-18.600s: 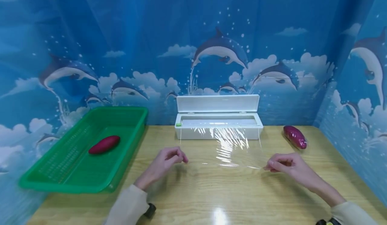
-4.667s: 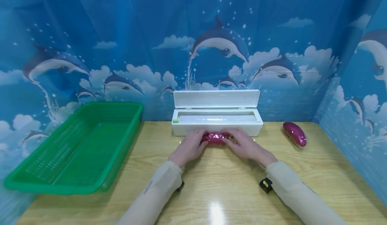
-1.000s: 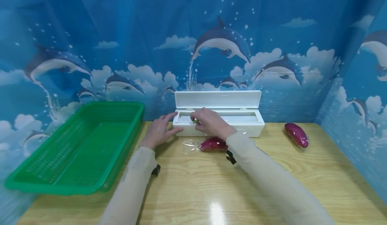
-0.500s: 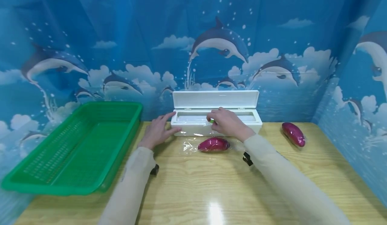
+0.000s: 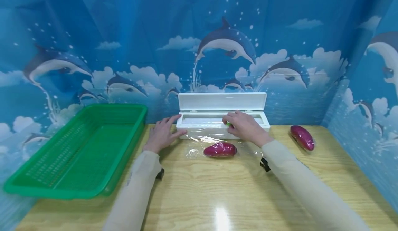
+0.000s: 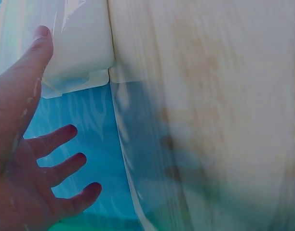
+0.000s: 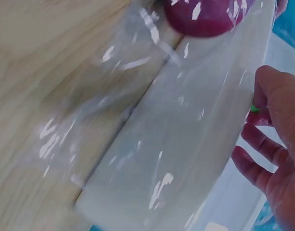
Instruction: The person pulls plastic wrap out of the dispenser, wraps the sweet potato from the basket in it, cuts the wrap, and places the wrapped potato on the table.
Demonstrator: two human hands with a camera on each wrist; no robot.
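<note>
A white cling film dispenser (image 5: 194, 133) stands at the back of the table with its lid raised. My right hand (image 5: 247, 127) pinches the small green slide cutter (image 5: 228, 124) on its front rim, right of the middle. With thumb and index finger spread, my left hand (image 5: 162, 135) touches the left end of the box; in the left wrist view its other fingers (image 6: 65, 174) are held apart in the air. Before the box lies a purple sweet potato (image 5: 220, 150) wrapped in clear film (image 5: 193, 151), whose loose ends spread to both sides.
A green plastic basket (image 5: 107, 175) with nothing in it stands on the left. Another film-wrapped sweet potato (image 5: 302, 137) lies at the back right of the wooden table (image 5: 199, 193). Behind is a blue dolphin-print curtain (image 5: 149, 44).
The sweet potato has left the basket and been wrapped. Both hands have let go of it. Over the last second my right hand has slid the cutter rightward; my left hand has stayed put.
</note>
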